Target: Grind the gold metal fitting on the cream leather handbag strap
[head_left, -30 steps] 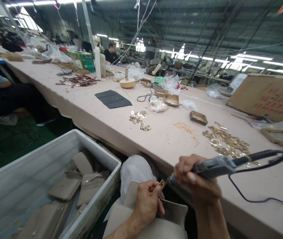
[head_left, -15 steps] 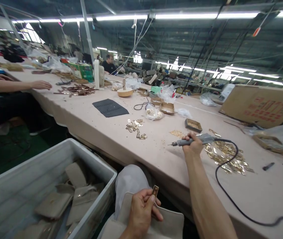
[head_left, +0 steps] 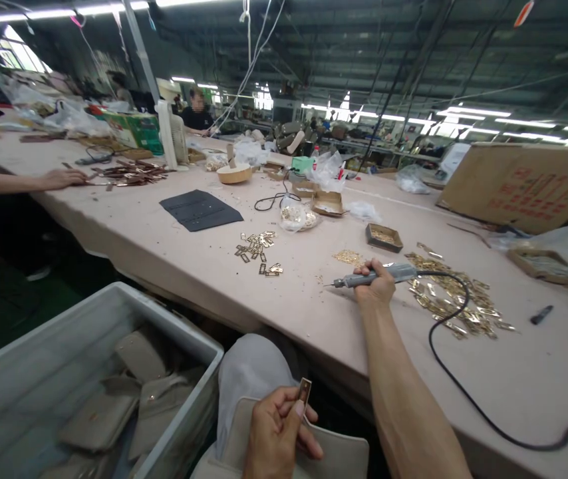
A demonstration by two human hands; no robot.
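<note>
My left hand is closed over my lap, pinching a small gold rectangular metal plate between thumb and fingers. Beneath that hand lies a beige leather-like bag piece; whether the plate is fixed to it I cannot tell. My right hand grips a grey electric screwdriver, held level low over the table with its bit pointing left. A few tiny gold bits, apparently screws, lie close to the bit's tip, near a larger heap of small gold pieces.
Gold plates lie piled right of the screwdriver, whose black cable loops toward me. More metal frames and a black sheet lie leftward. A grey bin holds beige bag pieces. A co-worker's hand rests far left.
The view has tipped down and shifted slightly. The screwdriver's tip is a little nearer the few loose gold bits. My left hand keeps the same hold on the plate.
</note>
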